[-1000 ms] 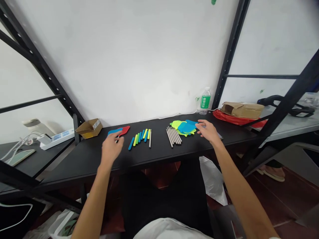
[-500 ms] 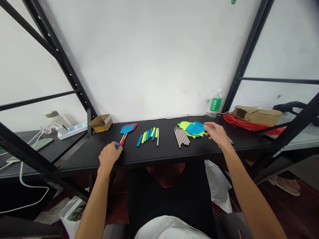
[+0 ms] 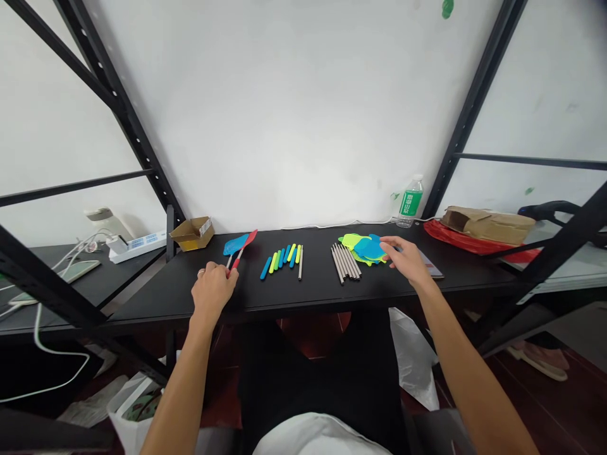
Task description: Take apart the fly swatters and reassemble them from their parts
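My left hand (image 3: 214, 289) is closed round the red handle of a red fly swatter (image 3: 250, 239), whose head is tilted up. A blue fly swatter (image 3: 236, 244) lies beside it, its handle hidden under the same hand. My right hand (image 3: 406, 260) is at the right edge of a pile of flat blue and yellow-green swatter heads, with thumb and fingers closed on the edge of a blue swatter head (image 3: 370, 248). Left of the pile lie several grey metal rods (image 3: 345, 261). Several blue and yellow-green handles (image 3: 281, 258) lie in a row mid-table, with a single rod (image 3: 300, 263) at its right end.
An open cardboard box (image 3: 192, 234) stands at the back left of the black table (image 3: 313, 294), near a power strip (image 3: 140, 245). A plastic bottle (image 3: 410, 202) is against the wall at the right. Further right, a brown package (image 3: 488, 224) rests on red plastic. Black shelf posts frame both sides.
The red swatter has turned and separated from the blue one, its head now raised to the right. My right hand has shifted slightly left, with the blue head moving toward the pile.
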The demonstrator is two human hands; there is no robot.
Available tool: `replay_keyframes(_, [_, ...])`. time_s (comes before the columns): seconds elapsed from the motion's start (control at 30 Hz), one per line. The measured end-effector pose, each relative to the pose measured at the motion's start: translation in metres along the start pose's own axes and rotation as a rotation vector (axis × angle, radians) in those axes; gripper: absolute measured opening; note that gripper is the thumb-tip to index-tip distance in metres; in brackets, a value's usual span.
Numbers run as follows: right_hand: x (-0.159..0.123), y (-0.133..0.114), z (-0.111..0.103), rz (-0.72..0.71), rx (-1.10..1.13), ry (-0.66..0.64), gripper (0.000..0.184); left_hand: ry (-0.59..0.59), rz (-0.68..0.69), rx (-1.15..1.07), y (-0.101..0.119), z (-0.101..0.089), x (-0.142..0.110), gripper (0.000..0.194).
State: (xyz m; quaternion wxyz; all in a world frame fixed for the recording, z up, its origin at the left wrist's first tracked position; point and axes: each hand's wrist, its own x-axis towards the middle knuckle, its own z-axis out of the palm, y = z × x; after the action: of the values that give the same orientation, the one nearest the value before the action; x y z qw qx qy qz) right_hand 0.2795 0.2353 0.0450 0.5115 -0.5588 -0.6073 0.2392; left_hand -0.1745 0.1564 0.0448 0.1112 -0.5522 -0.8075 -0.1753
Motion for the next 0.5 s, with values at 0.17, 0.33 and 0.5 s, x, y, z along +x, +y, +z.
replay_keyframes(0.17, [-0.005,-0.013,0.008,-0.021,0.058,-0.088,0.04,0.138,0.046,-0.155,0.024,-0.03,-0.008,0.041])
replay_keyframes(0.33, [-0.024,-0.041,0.02,-0.049,0.194,-0.366,0.047,0.158,0.195,-0.493,0.059,-0.05,-0.029,0.033])
replay_keyframes(0.5, [-0.057,-0.075,0.038,-0.015,0.51,-0.81,0.059,0.029,0.543,-0.819,0.102,-0.06,-0.068,0.024])
